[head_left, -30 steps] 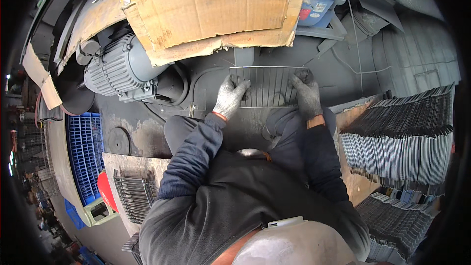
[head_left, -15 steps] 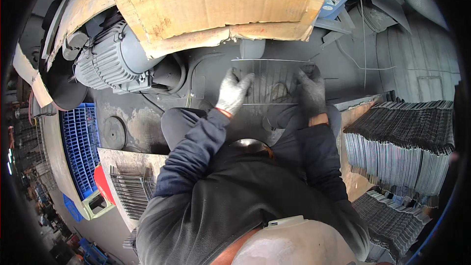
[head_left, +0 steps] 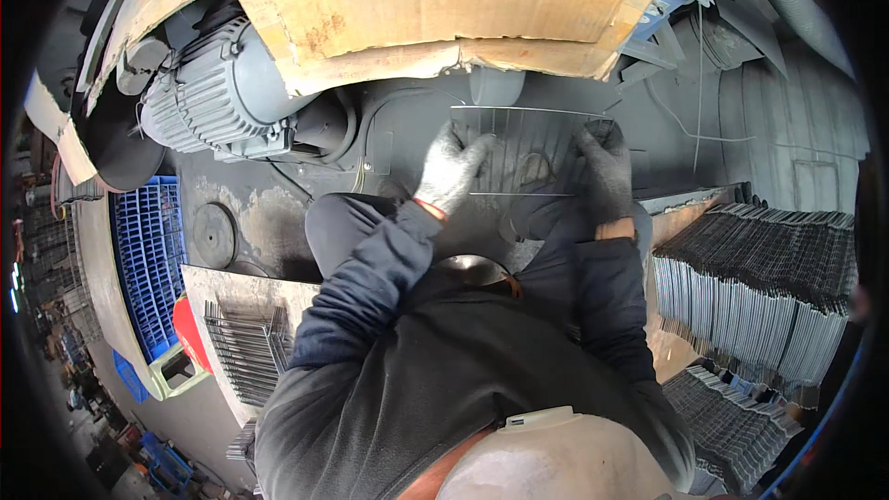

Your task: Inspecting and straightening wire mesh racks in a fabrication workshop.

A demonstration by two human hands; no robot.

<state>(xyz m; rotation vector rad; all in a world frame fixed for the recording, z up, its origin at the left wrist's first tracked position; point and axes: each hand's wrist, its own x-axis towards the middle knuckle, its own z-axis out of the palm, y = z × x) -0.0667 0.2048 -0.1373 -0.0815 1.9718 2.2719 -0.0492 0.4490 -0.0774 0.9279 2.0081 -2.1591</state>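
In front of my lap, a wire rack (head_left: 530,109) of thin metal rods is held roughly level between my two gloved hands. My left hand (head_left: 451,169), in a pale grey glove, closes on its left edge with the thumb pointing inward. On the opposite edge is my right hand (head_left: 607,171), its darker, sooty glove wrapped round the side rod. The rack's front and back rods show bright, while its inner wires are faint against the dark surface below. Just beyond the back rod, a rounded grey part (head_left: 497,85) juts from under a cardboard sheet (head_left: 444,0).
A grey finned motor (head_left: 208,93) stands at the far left. Wire racks are piled at right in a tall stack (head_left: 750,287) and a lower stack (head_left: 727,426). More racks (head_left: 243,352) lie on a board at left, near a blue crate (head_left: 148,259) and a round disc (head_left: 215,234).
My hands and the rack sit slightly farther right in the picture, as do the cardboard and motor, so the view has shifted a little. Both hands keep their grip.
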